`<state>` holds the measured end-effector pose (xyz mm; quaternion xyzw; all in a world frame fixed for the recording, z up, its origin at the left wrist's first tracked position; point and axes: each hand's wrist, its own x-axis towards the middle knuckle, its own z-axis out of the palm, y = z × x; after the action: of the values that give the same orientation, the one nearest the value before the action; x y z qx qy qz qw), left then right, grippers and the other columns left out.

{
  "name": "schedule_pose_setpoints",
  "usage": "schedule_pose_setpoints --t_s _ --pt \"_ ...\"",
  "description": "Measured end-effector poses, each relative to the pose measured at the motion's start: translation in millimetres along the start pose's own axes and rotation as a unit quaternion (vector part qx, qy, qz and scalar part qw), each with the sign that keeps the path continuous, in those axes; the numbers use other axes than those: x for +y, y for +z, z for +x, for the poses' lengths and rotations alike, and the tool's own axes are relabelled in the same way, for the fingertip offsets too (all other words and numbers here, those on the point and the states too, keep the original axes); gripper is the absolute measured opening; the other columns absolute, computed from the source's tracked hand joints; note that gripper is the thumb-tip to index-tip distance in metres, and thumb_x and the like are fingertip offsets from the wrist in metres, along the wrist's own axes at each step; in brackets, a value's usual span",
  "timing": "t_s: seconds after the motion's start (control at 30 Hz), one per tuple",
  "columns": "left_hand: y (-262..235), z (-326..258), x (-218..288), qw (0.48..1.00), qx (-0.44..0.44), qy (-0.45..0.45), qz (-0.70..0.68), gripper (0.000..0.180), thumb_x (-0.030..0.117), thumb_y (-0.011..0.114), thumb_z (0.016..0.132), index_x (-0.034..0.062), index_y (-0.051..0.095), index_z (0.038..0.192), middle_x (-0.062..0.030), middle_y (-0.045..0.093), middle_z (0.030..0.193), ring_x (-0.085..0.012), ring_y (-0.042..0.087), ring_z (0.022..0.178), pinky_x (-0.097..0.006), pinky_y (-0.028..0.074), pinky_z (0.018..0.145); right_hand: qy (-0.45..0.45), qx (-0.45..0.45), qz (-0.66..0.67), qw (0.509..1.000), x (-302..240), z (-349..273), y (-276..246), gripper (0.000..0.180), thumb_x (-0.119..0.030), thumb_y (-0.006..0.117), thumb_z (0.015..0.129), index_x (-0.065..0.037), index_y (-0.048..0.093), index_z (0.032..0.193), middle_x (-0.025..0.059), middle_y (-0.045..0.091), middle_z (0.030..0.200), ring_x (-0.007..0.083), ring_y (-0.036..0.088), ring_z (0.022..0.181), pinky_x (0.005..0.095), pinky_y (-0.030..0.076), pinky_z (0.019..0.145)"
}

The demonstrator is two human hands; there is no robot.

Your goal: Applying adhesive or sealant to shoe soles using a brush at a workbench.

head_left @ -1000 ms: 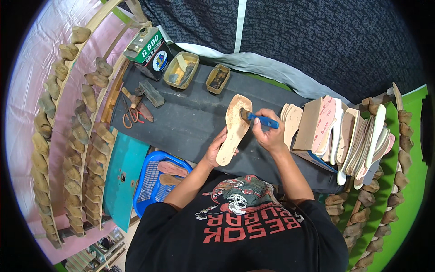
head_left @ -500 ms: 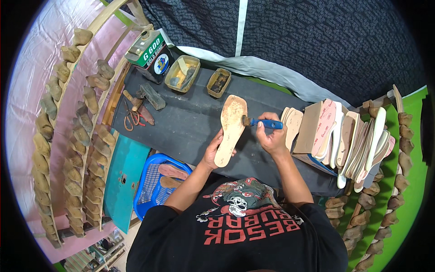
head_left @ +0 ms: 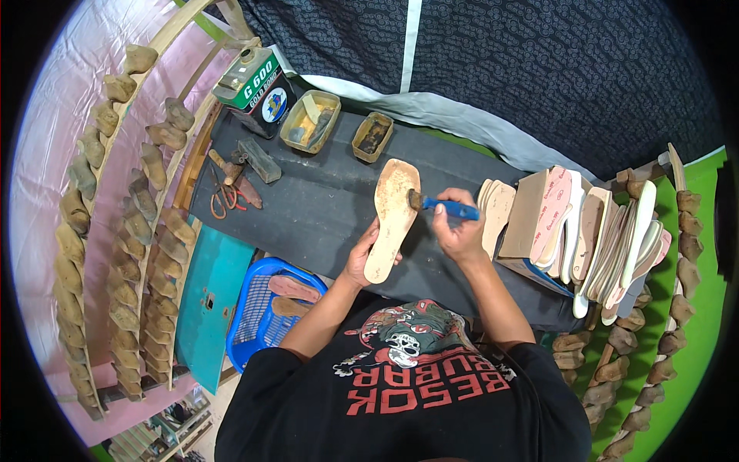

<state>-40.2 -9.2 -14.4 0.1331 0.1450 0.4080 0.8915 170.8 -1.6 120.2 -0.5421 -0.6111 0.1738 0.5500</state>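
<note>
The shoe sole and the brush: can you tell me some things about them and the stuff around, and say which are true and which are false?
1. The left hand holds the tan shoe sole near its lower end. True.
2. The right hand holds a red brush. False: the brush has a blue handle.
3. The brush tip touches the sole's right edge. True.
4. The blue basket sits on the dark table. False: it is below the table edge, by the left elbow.
5. Two small open tins sit at the table's far edge. True.
</note>
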Motion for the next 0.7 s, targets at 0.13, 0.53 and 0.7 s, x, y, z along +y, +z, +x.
schedule_pose_setpoints --t_s 0.13,0.53,0.7 --pt "-1 -3 0 1.000 -0.008 0.012 -0.004 0.065 0.031 0.053 0.102 0.0220 0.026 0.161 -0.0083 0.064 0.129 -0.0291 0.071 0.086 -0.044 0.059 0.075 -0.097 -0.064 0.017 0.993 -7 -7 10 0.015 -0.002 0.068 0.082 -0.001 0.063 0.096 0.0131 0.068 0.084 0.0269 0.068 0.072 0.0347 0.054 0.068" --pt "6 -3 2 0.999 0.009 0.023 0.037 0.064 0.036 0.051 0.104 0.0169 0.025 0.160 -0.0116 0.065 0.126 -0.0288 0.072 0.086 -0.041 0.062 0.074 -0.079 -0.043 0.001 0.996 -11 -6 13 0.013 -0.004 0.069 0.084 -0.001 0.063 0.095 0.0117 0.069 0.083 0.0244 0.070 0.071 0.0322 0.055 0.067" --pt "-1 -3 3 0.999 0.009 0.022 0.044 0.064 0.037 0.051 0.104 0.0156 0.026 0.159 -0.0130 0.065 0.124 -0.0285 0.073 0.087 -0.040 0.062 0.074 -0.006 0.003 -0.001 1.000 3 -2 10 0.013 -0.004 0.069 0.085 0.000 0.063 0.096 0.0119 0.069 0.084 0.0219 0.070 0.072 0.0323 0.055 0.067"
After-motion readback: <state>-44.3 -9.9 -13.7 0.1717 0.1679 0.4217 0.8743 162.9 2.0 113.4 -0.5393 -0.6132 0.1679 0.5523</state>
